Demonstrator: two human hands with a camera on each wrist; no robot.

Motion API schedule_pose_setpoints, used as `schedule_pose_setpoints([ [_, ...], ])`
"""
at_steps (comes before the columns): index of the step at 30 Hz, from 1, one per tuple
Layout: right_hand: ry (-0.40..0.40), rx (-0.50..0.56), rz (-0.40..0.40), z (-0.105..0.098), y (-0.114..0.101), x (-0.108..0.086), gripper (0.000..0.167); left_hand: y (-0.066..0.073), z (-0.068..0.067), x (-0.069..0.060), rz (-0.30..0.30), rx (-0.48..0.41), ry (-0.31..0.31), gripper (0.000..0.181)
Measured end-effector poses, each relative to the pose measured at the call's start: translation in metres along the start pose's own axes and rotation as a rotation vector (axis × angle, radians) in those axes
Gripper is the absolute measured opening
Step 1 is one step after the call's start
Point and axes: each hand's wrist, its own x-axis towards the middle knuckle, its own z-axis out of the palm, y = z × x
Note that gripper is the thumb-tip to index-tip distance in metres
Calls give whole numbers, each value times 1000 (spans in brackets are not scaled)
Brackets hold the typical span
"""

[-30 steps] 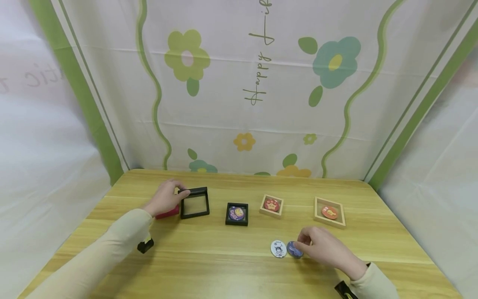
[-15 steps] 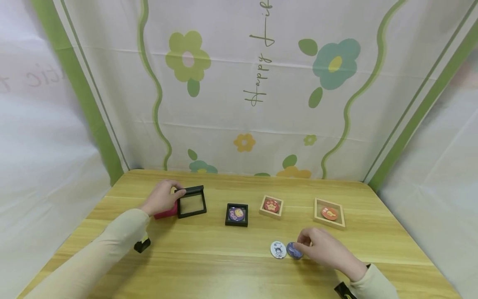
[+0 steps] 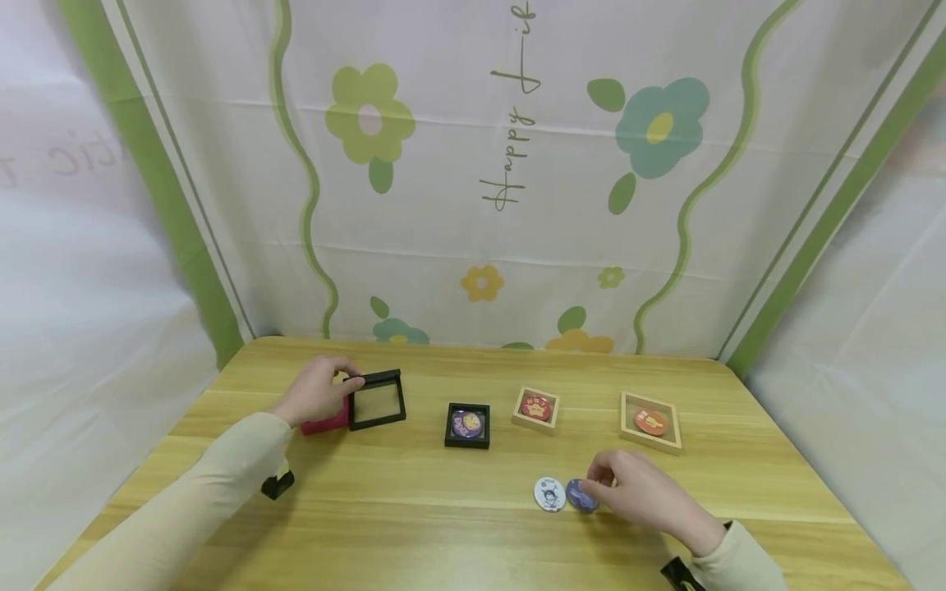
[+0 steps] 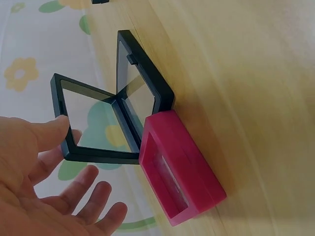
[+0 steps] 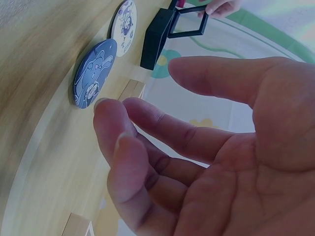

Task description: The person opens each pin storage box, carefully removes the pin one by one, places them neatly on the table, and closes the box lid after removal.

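Observation:
In the left wrist view my left hand (image 4: 34, 182) pinches the raised lid of a hinged black display frame (image 4: 101, 157) between thumb and forefinger. The frame stands unfolded, with clear panes in both halves. Against its hinge side lies a pink frame box (image 4: 194, 167), which my hand partly hides in the head view. My right hand (image 3: 646, 497) hovers by a dark blue round badge (image 5: 95, 73) with a rabbit picture. Its fingers are loosely bent, thumb apart, holding nothing. Touching or nearly touching the blue badge is a white round badge (image 3: 549, 494) with a cartoon figure.
Mid-table sits a small black frame (image 3: 467, 444) with a purple badge inside. To its right are a small wooden frame (image 3: 534, 424) holding a red badge and a larger wooden frame (image 3: 652, 442) holding an orange one. A flowered curtain (image 3: 443, 205) hangs behind the table.
My left hand has shifted slightly to the left, with the black display frame and pink box moving along. The right hand stays almost in place beside the blue badge.

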Motion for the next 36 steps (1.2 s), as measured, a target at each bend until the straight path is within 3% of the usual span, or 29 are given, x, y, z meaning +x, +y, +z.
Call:
schedule_pose_setpoints([
  [4, 7, -8, -7, 0, 0, 0, 19, 0, -1, 0, 6, -24, -30, 18],
  [8, 14, -14, -17, 1, 0, 0, 18, -1, 0, -1, 41, 6, -56, 11],
  [21, 1, -5, -20, 2, 2, 1, 19, -5, 8, 0, 133, 110, -77, 4],
  [36, -9, -11, -35, 2, 1, 1, 18, -10, 19, -2, 184, 195, -63, 6],
])
